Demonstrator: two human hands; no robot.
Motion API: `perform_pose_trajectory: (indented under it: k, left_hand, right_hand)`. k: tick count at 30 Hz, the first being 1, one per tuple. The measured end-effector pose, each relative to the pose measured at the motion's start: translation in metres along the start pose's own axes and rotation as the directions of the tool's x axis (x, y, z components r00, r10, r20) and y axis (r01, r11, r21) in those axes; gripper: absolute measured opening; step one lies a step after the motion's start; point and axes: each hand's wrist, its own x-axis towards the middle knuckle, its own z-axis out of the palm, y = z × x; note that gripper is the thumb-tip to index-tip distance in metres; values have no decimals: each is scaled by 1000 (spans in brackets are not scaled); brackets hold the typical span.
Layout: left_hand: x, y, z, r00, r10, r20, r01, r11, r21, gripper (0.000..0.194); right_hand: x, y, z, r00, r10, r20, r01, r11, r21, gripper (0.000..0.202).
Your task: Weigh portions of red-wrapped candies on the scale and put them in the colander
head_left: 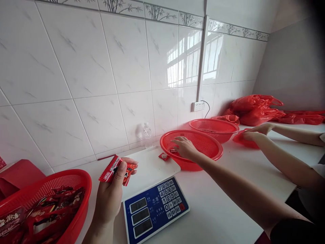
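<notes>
White tiled wall (132, 61) with a bamboo-patterned border, rising behind a white bench (210, 200). At far right, a heap of red plastic bags (256, 108); in front of it, a co-worker's bare forearms (276, 152) reach in, the hands at a piece of red plastic (245, 139). Three red perforated baskets stand on the bench: the near-left basket (87, 189) holds many wrapped packets (50, 217), the middle basket (217, 154) a few small ones, and the far basket (235, 130) sits just behind the middle one. Between the near-left and middle baskets lies a scale with a blue keypad panel (156, 210) and a pale plate (149, 166). The person's left hand (111, 186) is raised over it, its grip closed around red and orange packets (110, 170). The right hand (186, 148) reaches over the middle basket's rim, grip loose, fingers apart. A clear bottle (147, 135) stands by the wall. One small red packet (164, 156) lies beside the middle basket.
</notes>
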Motion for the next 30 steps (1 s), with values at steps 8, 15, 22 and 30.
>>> perform_pose_trajectory:
  k: [8, 15, 22, 30]
  left_hand:
    - [0, 0, 5, 1000, 5, 15, -5, 1000, 29, 34]
    - [1, 2, 11, 997, -47, 56, 45, 998, 34, 36]
    - [9, -9, 13, 991, -118, 56, 111, 986, 124, 44]
    - [14, -20, 8, 968, -220, 118, 177, 937, 301, 40]
  right_hand:
    - [-10, -41, 20, 907, -351, 233, 334, 936, 110, 39]
    - [-5, -37, 15, 965, -244, 92, 238, 968, 76, 34]
    - [-24, -12, 5, 999, -47, 19, 46, 999, 19, 43]
    - [-60, 12, 7, 985, -2, 175, 5, 1000, -17, 46]
